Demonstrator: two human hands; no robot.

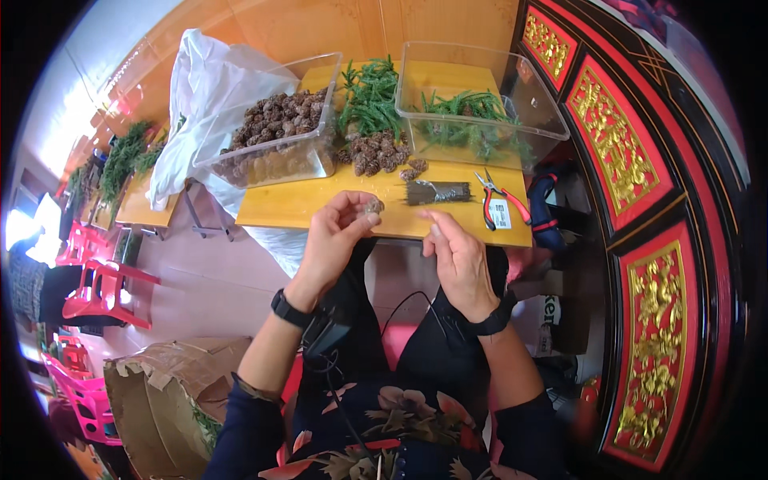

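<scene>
Near the table's front edge, my left hand [334, 238] pinches a small brown pine cone [374, 206] between thumb and fingertips. A little to the right, my right hand [456, 258] has its fingers curled together and its index finger pointing toward the cone. Whatever is in that pinch, if anything, is too thin to make out. Just beyond it lies a bundle of thin dark wires [436, 192] with a clear wrapping round its middle. Red-handled pliers [498, 200] rest on the right, over a small white label [499, 214].
A clear bin [324, 164] of pine cones stands at left, another clear bin [480, 126] with green sprigs at right. Between them lie a pile of green sprigs [370, 92] and loose pine cones [374, 154]. A carved panel [612, 128] rises at right; a cardboard box [152, 392] stands lower left.
</scene>
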